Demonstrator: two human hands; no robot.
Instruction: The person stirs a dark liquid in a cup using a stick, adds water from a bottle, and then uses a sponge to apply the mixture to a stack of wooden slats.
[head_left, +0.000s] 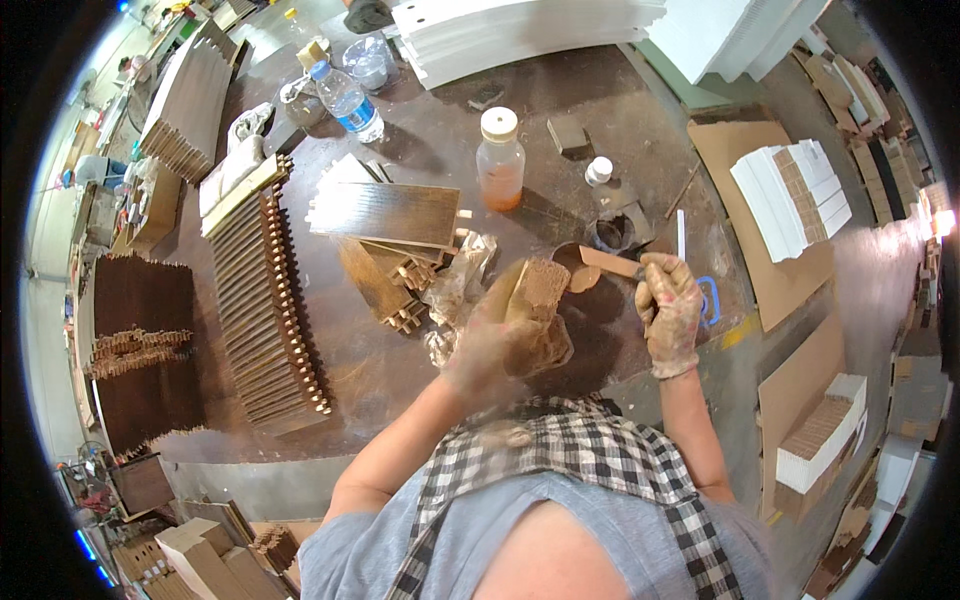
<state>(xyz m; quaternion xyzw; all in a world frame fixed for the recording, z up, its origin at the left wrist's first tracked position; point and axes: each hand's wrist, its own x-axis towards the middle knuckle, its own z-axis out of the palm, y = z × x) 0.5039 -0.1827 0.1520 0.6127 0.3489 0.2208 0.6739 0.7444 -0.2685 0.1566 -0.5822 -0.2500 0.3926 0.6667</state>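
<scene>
My left hand (487, 335), gloved and smeared by motion, grips a tan block with a rough, speckled face (543, 284); its kind is hard to make out. My right hand (668, 302), in a stained glove, is closed on a flat, tan spatula-like strip (610, 262). The strip points left, its tip over a small round bowl (572, 256) with tan stuff at it. Behind that stands a dark-stained open cup (612, 233). Crumpled clear plastic (462, 280) lies left of my left hand, beside stacked brown wooden panels (410, 215) with pegged ends.
A bottle of orange liquid (500, 165), a small white bottle (598, 171) and a water bottle (347, 103) stand farther back on the brown table (430, 130). A long row of dark slats (265, 305) lies left. White bundled pieces (795, 195) rest on cardboard at right.
</scene>
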